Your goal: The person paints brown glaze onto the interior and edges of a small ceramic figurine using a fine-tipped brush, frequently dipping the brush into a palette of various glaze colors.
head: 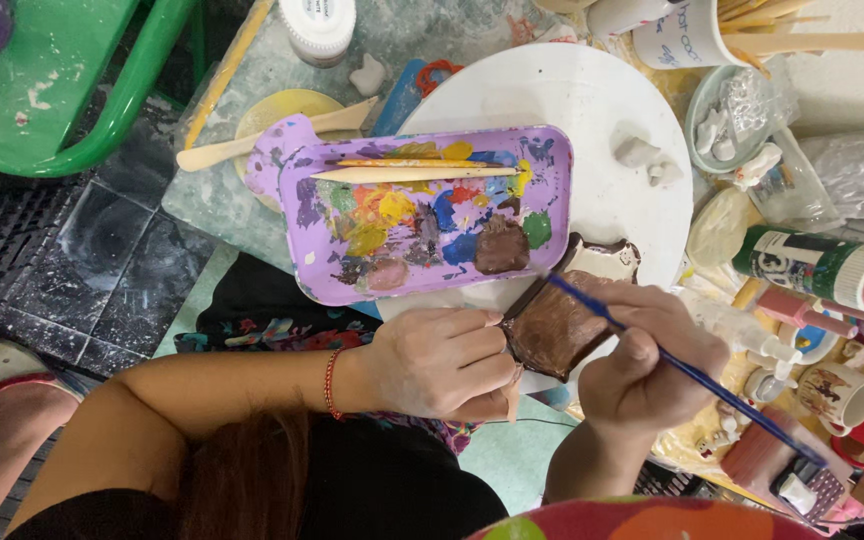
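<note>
Painting is under way: the left hand [439, 362] pinches the brown clay piece [555, 325] at frame centre, while the right hand [649, 368] grips a blue brush [687, 372]. More colour, I'd judge, means reaching up-left to the purple palette [422, 212].

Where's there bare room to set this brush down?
Bare white board above the purple palette, beside the small clay lumps. Crowded: the right edge with paint bottle and mugs, and around both hands, left hand, right hand.
</note>
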